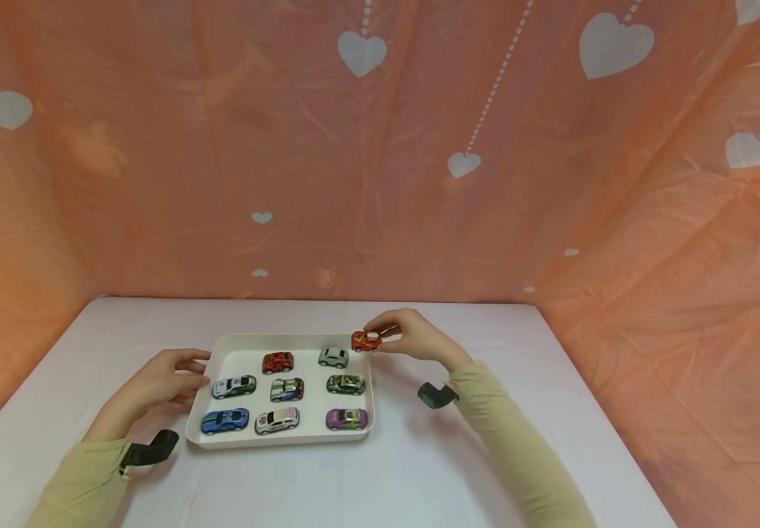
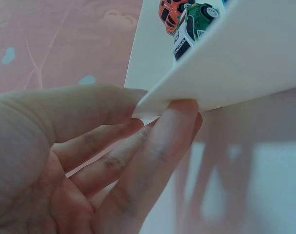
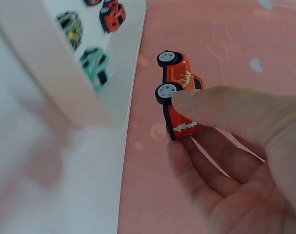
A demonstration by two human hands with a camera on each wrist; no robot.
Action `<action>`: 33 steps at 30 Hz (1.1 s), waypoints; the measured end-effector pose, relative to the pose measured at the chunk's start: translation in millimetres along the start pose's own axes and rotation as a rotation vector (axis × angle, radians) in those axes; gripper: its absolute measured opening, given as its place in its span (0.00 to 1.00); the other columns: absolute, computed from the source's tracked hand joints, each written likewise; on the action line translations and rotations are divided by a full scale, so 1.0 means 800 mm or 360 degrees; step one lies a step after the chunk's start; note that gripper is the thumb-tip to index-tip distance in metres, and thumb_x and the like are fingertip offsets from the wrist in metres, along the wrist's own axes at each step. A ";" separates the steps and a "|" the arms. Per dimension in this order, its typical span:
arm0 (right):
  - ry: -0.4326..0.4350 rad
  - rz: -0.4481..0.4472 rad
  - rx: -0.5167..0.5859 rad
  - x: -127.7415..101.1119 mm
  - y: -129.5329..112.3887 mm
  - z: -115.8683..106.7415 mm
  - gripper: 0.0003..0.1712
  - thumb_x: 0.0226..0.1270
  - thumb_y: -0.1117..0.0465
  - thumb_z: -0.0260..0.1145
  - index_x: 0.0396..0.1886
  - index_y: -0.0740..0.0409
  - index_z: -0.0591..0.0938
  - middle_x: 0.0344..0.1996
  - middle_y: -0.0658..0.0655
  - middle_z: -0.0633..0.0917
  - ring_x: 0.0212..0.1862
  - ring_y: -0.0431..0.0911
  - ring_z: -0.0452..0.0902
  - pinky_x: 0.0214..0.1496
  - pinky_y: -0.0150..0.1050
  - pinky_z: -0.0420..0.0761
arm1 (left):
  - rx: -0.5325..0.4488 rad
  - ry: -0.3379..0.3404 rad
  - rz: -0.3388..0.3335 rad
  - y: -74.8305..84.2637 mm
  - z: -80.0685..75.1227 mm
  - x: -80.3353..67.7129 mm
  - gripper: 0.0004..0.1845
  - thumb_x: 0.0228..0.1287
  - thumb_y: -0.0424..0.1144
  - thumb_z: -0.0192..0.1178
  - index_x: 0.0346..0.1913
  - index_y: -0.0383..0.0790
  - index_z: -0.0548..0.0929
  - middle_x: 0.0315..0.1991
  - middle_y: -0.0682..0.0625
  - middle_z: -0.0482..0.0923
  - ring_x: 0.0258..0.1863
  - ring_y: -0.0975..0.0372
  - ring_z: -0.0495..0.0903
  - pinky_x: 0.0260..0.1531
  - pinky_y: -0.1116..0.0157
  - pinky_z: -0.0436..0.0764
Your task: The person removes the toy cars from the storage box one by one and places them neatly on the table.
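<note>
A white rectangular tray [image 1: 281, 443] holds several small toy cars. My left hand [image 1: 163, 381] is at its left side; in the left wrist view the thumb and fingers pinch the tray wall [image 2: 226, 68]. Between thumb and fingers, my right hand [image 3: 226, 146] holds a red-orange toy car [image 3: 179, 97] at the tray's far right corner, wheels showing in the right wrist view. Nearest to this held car in the tray is a pale green car [image 1: 333, 358]. Other cars there include a red one [image 1: 277, 362], a blue one [image 1: 224, 421] and a purple one [image 1: 347, 419].
The tray stands on a table with a white cover [image 1: 459, 469]. An orange sheet with white hearts [image 1: 380, 183] hangs behind the table and along both sides. Each wrist carries a dark camera mount, such as the one beside the right sleeve [image 1: 519, 440].
</note>
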State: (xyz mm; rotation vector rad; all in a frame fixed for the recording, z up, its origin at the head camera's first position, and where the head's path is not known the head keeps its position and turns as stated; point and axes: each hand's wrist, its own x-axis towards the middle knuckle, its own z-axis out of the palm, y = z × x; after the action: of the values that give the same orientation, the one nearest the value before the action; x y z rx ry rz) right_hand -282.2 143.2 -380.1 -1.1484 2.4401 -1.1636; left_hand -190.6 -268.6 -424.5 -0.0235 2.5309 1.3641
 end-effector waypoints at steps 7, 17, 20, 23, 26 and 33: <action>0.0024 0.0055 -0.0084 -0.020 0.020 -0.016 0.19 0.56 0.74 0.69 0.50 0.65 0.82 0.47 0.58 0.84 0.49 0.49 0.80 0.52 0.37 0.77 | -0.0004 -0.0010 -0.0007 -0.001 0.000 -0.001 0.30 0.62 0.29 0.61 0.64 0.21 0.63 0.47 0.31 0.74 0.30 0.56 0.80 0.29 0.59 0.82; 0.0000 0.0080 -0.0037 -0.038 0.043 -0.024 0.19 0.56 0.77 0.65 0.50 0.70 0.81 0.46 0.64 0.83 0.49 0.56 0.79 0.53 0.44 0.77 | -0.0002 -0.0009 -0.0002 -0.001 -0.001 -0.004 0.31 0.62 0.30 0.60 0.65 0.21 0.62 0.47 0.31 0.74 0.31 0.56 0.80 0.29 0.60 0.82; -0.0001 0.0119 -0.0042 -0.042 0.050 -0.023 0.18 0.57 0.76 0.66 0.49 0.69 0.81 0.46 0.64 0.83 0.49 0.55 0.80 0.53 0.44 0.77 | -0.0005 -0.0013 0.0010 -0.001 -0.002 -0.003 0.31 0.62 0.30 0.61 0.65 0.21 0.62 0.47 0.30 0.74 0.31 0.56 0.80 0.29 0.59 0.82; 0.0000 0.0142 -0.0065 -0.045 0.058 -0.021 0.19 0.56 0.77 0.67 0.49 0.69 0.82 0.47 0.63 0.83 0.49 0.55 0.79 0.53 0.42 0.77 | -0.0008 -0.0008 0.0021 -0.002 -0.002 -0.003 0.31 0.62 0.31 0.61 0.65 0.21 0.63 0.49 0.29 0.73 0.31 0.57 0.80 0.29 0.60 0.82; 0.0004 0.0151 -0.0076 -0.049 0.064 -0.017 0.20 0.54 0.78 0.65 0.49 0.69 0.81 0.47 0.63 0.83 0.49 0.55 0.79 0.54 0.43 0.76 | -0.0009 -0.0009 0.0039 -0.003 -0.002 -0.004 0.31 0.62 0.31 0.61 0.64 0.21 0.63 0.50 0.28 0.73 0.30 0.57 0.80 0.28 0.60 0.82; 0.0034 0.0175 0.0001 -0.053 0.083 -0.009 0.21 0.52 0.80 0.63 0.49 0.73 0.80 0.47 0.67 0.82 0.50 0.57 0.78 0.53 0.48 0.76 | -0.0008 -0.0009 0.0040 -0.001 -0.001 -0.005 0.30 0.63 0.30 0.60 0.64 0.21 0.63 0.50 0.27 0.72 0.31 0.57 0.80 0.28 0.60 0.82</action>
State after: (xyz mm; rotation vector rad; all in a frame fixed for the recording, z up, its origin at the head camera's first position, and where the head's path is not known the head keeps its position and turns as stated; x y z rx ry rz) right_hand -294.5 203.6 -429.7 -0.9923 2.4842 -1.1495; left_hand -187.1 -269.8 -423.9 0.0112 2.5318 1.3779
